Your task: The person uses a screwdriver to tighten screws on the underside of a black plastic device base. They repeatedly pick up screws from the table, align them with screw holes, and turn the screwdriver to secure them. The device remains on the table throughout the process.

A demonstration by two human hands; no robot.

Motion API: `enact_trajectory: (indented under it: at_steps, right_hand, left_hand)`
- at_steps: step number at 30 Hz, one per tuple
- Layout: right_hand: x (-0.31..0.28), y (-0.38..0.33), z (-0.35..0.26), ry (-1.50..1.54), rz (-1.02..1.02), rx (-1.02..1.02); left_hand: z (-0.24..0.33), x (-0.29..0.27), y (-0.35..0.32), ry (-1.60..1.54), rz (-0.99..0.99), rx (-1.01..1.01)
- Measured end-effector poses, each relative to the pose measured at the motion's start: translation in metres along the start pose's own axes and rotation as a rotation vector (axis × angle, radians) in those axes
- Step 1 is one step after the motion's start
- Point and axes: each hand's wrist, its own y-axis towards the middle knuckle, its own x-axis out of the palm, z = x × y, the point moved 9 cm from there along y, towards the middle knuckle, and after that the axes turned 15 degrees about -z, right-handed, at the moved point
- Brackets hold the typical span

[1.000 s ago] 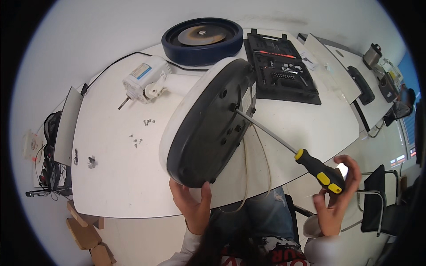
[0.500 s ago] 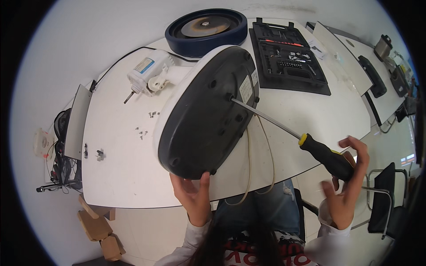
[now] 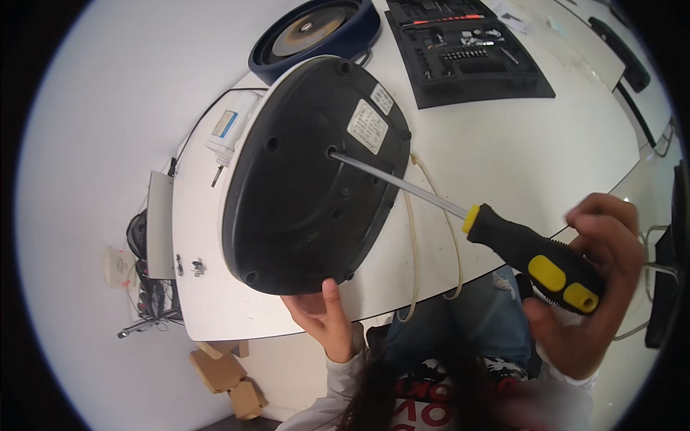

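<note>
A white appliance, apparently a table fan without blades, is tipped so its black oval base (image 3: 302, 215) faces me. My left hand (image 3: 328, 323) grips the base's lower edge, thumb against the black underside. A long screwdriver (image 3: 532, 262) with a black-and-yellow handle slants from a recessed hole near the middle of the base; its tip is hidden inside. Around the handle's butt end, my right hand (image 3: 586, 294) curls loosely, with the thumb apart from the grip. Behind the base, the white motor housing (image 3: 228, 129) with its metal shaft shows partly.
A dark blue round weighted piece (image 3: 366, 32) stands at the back of the white table (image 3: 496, 158). An open black tool case (image 3: 460, 65) lies far right. A pale cord (image 3: 411, 251) hangs over the front edge. Small metal parts (image 3: 197, 267) lie left; cardboard (image 3: 219, 370) is on the floor.
The view has shifted, and the base appears larger and faces me more squarely. The screwdriver handle has turned, showing yellow patches. Its tip stays in the hole, and my right thumb sits away from the handle.
</note>
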Motion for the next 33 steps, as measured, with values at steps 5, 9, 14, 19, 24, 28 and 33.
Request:
enact_trajectory:
  at_steps: [5,9,14,19,24,28,33]
  right_hand:
    - [0.001,0.001,-0.009,0.041,-0.067,-0.169]
    - [-0.018,0.002,0.000,-0.013,0.045,-0.149]
    - [-0.014,0.015,0.009,0.034,0.054,-0.117]
    - [-0.009,0.012,0.025,0.350,0.198,-0.254]
    - [-0.014,0.008,0.016,0.308,0.088,-0.326]
    - [-0.022,0.010,0.017,0.231,0.103,-0.225]
    - [-0.011,0.020,0.020,0.152,-0.027,-0.139]
  left_hand:
    - [-0.004,-0.009,-0.004,0.067,0.020,0.029]
    - [-0.003,-0.002,-0.001,0.058,0.016,0.035]
    - [-0.004,-0.004,-0.004,0.084,0.045,-0.006]
    - [0.004,0.006,0.003,0.131,0.000,-0.018]
    - [0.009,0.012,0.003,0.034,0.022,0.039]
    - [0.007,0.013,0.006,0.010,-0.001,0.048]
    - [0.000,0.003,0.003,0.031,0.021,0.047]
